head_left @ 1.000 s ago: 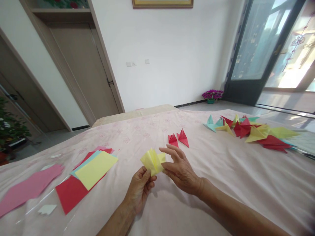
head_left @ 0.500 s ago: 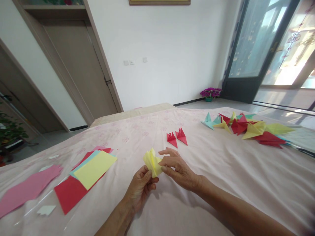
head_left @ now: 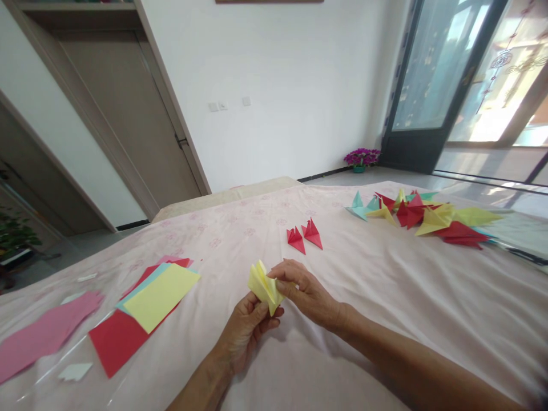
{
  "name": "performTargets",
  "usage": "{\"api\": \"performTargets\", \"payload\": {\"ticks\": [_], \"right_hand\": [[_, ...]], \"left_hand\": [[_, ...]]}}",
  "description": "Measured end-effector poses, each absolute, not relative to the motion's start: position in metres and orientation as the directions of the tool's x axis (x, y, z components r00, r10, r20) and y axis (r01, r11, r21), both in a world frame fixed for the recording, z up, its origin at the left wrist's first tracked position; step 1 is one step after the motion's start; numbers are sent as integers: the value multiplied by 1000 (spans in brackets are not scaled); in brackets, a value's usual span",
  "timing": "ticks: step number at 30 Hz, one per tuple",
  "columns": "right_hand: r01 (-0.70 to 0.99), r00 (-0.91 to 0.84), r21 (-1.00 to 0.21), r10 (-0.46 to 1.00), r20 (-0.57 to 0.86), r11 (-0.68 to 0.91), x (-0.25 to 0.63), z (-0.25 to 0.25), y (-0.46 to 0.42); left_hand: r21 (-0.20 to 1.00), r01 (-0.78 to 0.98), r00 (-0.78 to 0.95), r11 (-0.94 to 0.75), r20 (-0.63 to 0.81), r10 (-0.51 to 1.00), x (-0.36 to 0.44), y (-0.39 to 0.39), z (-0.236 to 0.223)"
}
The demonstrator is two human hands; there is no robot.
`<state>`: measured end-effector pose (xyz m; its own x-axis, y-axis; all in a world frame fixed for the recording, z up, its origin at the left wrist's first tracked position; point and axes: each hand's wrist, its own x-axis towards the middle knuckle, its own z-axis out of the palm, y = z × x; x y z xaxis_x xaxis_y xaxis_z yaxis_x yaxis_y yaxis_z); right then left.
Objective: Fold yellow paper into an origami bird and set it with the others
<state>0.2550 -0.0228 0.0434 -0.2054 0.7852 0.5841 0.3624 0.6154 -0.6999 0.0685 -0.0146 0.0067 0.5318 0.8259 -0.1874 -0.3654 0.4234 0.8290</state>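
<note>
A partly folded piece of yellow origami paper (head_left: 263,286) is held above the cloth, its layers spread apart at the top. My left hand (head_left: 249,326) pinches its lower edge, thumb in front and fingers behind. On its right side, the thumb and fingers of my right hand (head_left: 306,292) close over an edge of the paper. Two red folded paper cranes (head_left: 305,236) rest on the cloth just beyond my hands. How the fingers lie behind the yellow paper is hidden.
Left of my hands lie stacked yellow, blue and red sheets (head_left: 162,297), pink paper (head_left: 51,331) and white scraps (head_left: 75,372). A pile of colourful folded cranes (head_left: 423,217) sits at the right. A pale pink tablecloth (head_left: 240,228) with soft wrinkles covers the table.
The yellow paper has turned and its flaps stand differently, with a point now toward the bottom. My right fingers have moved from its side to grip over its upper right edge.
</note>
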Motion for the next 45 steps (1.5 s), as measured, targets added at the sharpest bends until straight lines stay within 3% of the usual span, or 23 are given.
{"api": "performTargets", "payload": {"ticks": [4, 11, 13, 19, 24, 35, 45], "right_hand": [[416, -177, -686, 794, 582, 596, 255, 45, -25], [485, -104, -576, 697, 709, 658, 252, 47, -31], [475, -92, -599, 713, 695, 645, 252, 47, -32], [298, -75, -807, 856, 512, 509, 256, 45, -29], [2, -167, -961, 948, 271, 275, 258, 46, -23], [-244, -173, -970, 983, 60, 17, 257, 40, -18], [-273, -128, -962, 991, 41, 5, 257, 49, -22]], "left_hand": [[835, -365, 523, 411, -181, 833, 69, -15, 8], [849, -392, 443, 355, -164, 882, 71, -16, 12], [851, -400, 406, 340, -168, 898, 71, -17, 13], [842, -422, 412, 337, -153, 898, 71, -17, 16], [773, -435, 495, 461, -222, 840, 70, -15, 15], [602, -552, 439, 577, -379, 815, 72, -18, 15], [592, -577, 394, 562, -401, 827, 73, -17, 17]]}}
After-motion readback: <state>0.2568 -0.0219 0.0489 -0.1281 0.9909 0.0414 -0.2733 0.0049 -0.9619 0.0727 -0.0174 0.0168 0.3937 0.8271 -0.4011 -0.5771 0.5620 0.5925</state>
